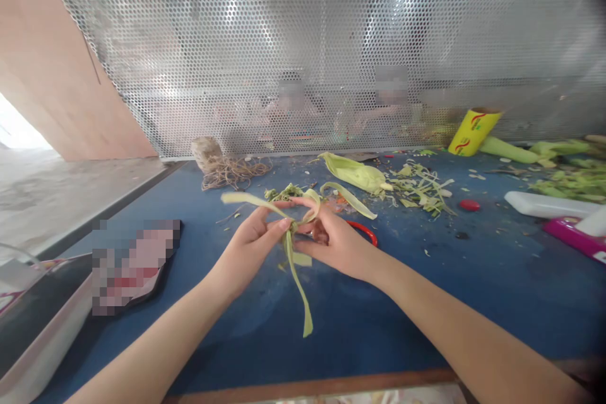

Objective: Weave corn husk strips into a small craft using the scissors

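Observation:
Over the middle of the blue table, my left hand [255, 237] pinches a pale green leaf strip [301, 300] between thumb and fingers. One end of it hangs down and another narrow length sticks out to the upper left. My right hand [343, 245] meets the left from the other side, its fingers curled around the same bent, crossed strips. The crossing point is partly hidden by my fingers. A red loop-shaped handle [368, 232] shows behind my right wrist. Just beyond my hands lie a curved green strip [353, 199] and a wide green leaf sheath [353, 172].
Shredded green scraps [421, 188] lie right of the sheath. A tangle of brown cord [231, 172] sits at back left, a yellow tube [473, 132] at back right. A dark-edged flat object [163, 265] is left, a white-and-purple item [577, 237] right. A perforated metal screen [237, 76] closes the back.

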Motion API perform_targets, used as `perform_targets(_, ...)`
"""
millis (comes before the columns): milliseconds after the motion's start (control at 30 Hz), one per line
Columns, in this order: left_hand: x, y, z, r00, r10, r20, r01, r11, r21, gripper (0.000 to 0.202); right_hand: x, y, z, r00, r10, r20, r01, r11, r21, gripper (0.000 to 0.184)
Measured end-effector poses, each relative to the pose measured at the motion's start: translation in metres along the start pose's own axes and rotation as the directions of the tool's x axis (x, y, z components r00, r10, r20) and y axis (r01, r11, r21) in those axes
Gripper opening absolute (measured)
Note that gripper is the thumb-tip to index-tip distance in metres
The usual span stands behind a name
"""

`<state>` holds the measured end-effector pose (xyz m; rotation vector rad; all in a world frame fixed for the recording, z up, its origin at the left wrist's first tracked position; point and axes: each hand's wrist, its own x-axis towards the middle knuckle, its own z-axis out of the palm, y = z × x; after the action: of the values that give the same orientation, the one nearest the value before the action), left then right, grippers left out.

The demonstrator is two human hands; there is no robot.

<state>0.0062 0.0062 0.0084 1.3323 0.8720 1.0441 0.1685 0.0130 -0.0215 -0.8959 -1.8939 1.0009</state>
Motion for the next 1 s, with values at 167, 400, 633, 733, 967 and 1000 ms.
perform_targets(167, 0.001, 0.0, 0.001, 0.993, 0.07, -0.091, -0.055, 0.985, 0.164, 0.024, -0.001, -0.005, 0.003, 0.996, -0.081, -0.036, 0.076, 0.99, -0.119, 0.039)
perform_targets(400, 0.001, -0.002, -0.001, 0.99, 0.047, -0.132, -0.004, 0.951, 0.308, 0.025, 0.003, 0.003, 0.01, 0.978, -0.095, -0.185, 0.084, 0.994, -0.067, 0.018)
perform_targets(633, 0.0, -0.001, -0.007, 0.985, 0.164, -0.056, -0.11, 0.841, 0.529, 0.017, 0.006, 0.0, 0.0, 0.987, 0.003, -0.159, 0.036, 0.97, 0.242, 0.014)
perform_targets(733, -0.001, 0.0, -0.006, 0.98, 0.197, -0.026, -0.141, 0.782, 0.607, 0.013, 0.005, -0.003, 0.0, 0.993, 0.052, -0.105, -0.016, 0.948, 0.317, 0.017)
perform_targets(967, -0.004, 0.001, -0.003, 0.953, 0.304, 0.005, -0.214, 0.658, 0.722, 0.007, 0.006, -0.002, 0.003, 0.991, 0.043, -0.127, 0.018, 0.895, 0.445, 0.011)
perform_targets(1000, -0.005, 0.001, -0.004, 0.944, 0.331, -0.002, -0.224, 0.643, 0.733, 0.005, 0.006, -0.002, 0.004, 0.991, 0.046, -0.126, 0.02, 0.879, 0.476, 0.012)
